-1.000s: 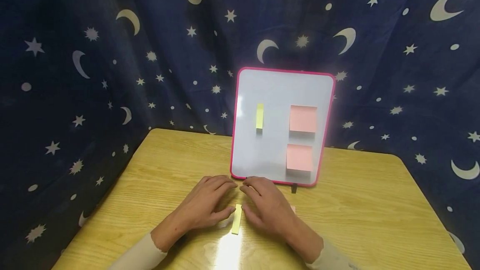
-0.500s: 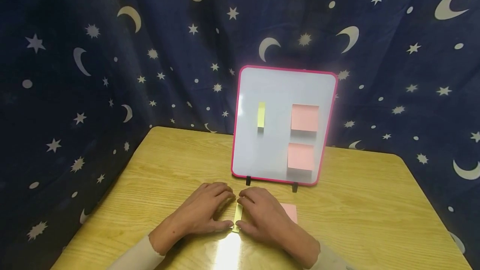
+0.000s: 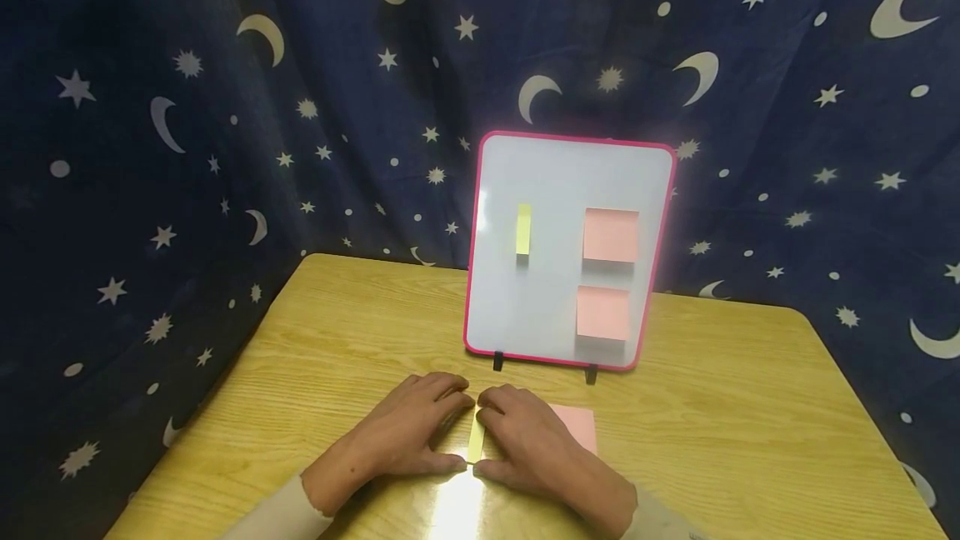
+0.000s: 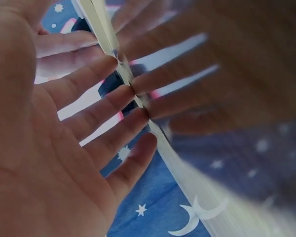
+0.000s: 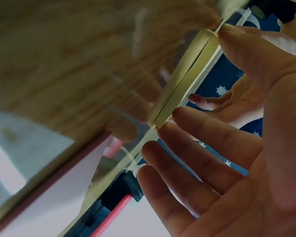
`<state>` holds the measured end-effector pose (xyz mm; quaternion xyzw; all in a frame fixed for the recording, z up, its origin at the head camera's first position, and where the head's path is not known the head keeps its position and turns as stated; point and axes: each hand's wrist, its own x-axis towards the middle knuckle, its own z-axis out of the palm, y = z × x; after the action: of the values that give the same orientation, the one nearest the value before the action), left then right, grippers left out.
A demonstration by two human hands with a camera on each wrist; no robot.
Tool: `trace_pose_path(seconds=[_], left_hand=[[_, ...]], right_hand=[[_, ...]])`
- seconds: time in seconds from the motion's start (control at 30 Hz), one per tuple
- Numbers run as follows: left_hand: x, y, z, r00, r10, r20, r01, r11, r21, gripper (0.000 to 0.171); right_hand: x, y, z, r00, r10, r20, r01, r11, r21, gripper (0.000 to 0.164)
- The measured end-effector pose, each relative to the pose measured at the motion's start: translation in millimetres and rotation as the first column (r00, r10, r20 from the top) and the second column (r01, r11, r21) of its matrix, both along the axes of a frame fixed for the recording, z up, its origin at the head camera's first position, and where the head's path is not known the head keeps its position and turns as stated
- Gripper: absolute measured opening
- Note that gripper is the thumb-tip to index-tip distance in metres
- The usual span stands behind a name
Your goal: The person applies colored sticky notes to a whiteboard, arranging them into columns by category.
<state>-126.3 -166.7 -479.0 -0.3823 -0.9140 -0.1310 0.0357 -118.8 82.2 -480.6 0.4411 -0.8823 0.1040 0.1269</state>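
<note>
A narrow yellow sticky note [image 3: 476, 440] lies lengthwise on the table between my two hands. My left hand [image 3: 408, 423] rests to its left with the fingers spread and slightly bent, its thumb tip at the note's near end. On the other side is my right hand [image 3: 528, 440], whose thumb tip is also at the near end and whose index fingertip is by the far end. In the right wrist view the yellow note [image 5: 187, 79] runs between that thumb and index fingertip. Neither hand is curled round it. A pink sticky note [image 3: 577, 426] lies partly hidden behind my right hand.
Beyond the hands a whiteboard [image 3: 555, 173] with a pink frame stands on black feet [image 3: 498, 362]. On it hang a yellow strip [image 3: 522, 230], an upper pink note [image 3: 611, 235] and a lower pink note [image 3: 603, 312]. A dark blue curtain [image 3: 360, 107] surrounds the wooden table [image 3: 360, 315].
Both hands have moved slightly nearer to me, and their thumbs have come down to the yellow note's near end. More of the pink note on the table shows now.
</note>
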Motion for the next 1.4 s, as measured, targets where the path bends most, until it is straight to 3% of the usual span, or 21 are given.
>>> trace_pose_path(seconds=[0.53, 0.97, 1.23, 1.4], left_hand=[[2.5, 3.7, 0.7, 1.000, 0.020, 0.016, -0.019, 0.999, -0.043, 0.070], [1.6, 3.8, -0.7, 1.000, 0.013, 0.017, -0.012, 1.000, -0.020, 0.067], [0.9, 3.2, -0.2, 1.000, 0.013, 0.021, -0.013, 1.000, -0.024, 0.067], [0.7, 3.1, -0.4, 1.000, 0.011, 0.022, -0.011, 1.000, -0.017, 0.067]], right_hand=[[0.0, -1.5, -2.2, 1.000, 0.013, -0.015, -0.013, 1.000, -0.007, 0.047], [2.1, -1.7, -3.5, 1.000, 0.014, -0.026, -0.015, 0.999, -0.051, 0.030], [2.9, -3.8, -2.3, 0.998, 0.033, -0.050, -0.037, 0.994, -0.102, 0.005], [3.0, -5.1, -1.7, 0.998, 0.027, -0.061, -0.033, 0.994, -0.100, 0.010]])
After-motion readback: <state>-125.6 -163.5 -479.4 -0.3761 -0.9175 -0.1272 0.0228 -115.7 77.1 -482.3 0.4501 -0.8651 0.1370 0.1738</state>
